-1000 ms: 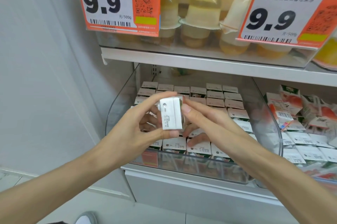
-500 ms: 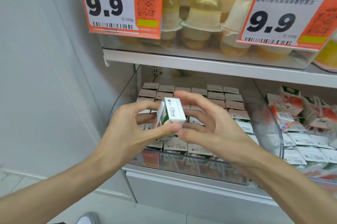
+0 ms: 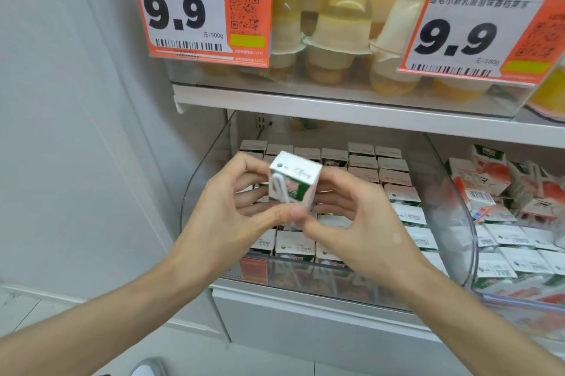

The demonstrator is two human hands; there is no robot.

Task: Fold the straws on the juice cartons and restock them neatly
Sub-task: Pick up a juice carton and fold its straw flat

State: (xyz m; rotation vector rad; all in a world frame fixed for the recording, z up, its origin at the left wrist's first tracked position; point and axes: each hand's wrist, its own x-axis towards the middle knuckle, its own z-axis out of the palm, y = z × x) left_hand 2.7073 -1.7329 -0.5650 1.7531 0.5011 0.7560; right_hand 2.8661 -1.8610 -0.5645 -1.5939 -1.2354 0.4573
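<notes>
Both the left hand (image 3: 226, 216) and the right hand (image 3: 360, 222) are clamped on one small juice carton (image 3: 298, 175). I see it held up at the centre of the frame, above the clear plastic bin (image 3: 208, 167) on the lower shelf (image 3: 305, 311). The left thumb and forefinger pinch it from below and above. The right fingers curl round its right side, with the thumb tip beneath, next to the left thumb.

The carton is a squat, sharp-edged brick, tilted. Its flat white top carries grey print and a small dark dot near one corner. The face toward me is glossy green with a red patch. A white straw (image 3: 279, 190) lies down that face toward the left thumb; blur keeps me from telling whether it is folded.

Inside the curved, transparent bin, matching cartons (image 3: 394, 176) stand upright in tight rows, white tops up. At centre right, red-printed cartons (image 3: 489, 180) lie jumbled in a second bin. Across the top, translucent yellow jelly cups (image 3: 342, 23) sit behind orange price tags (image 3: 183, 8) reading 9.9.
</notes>
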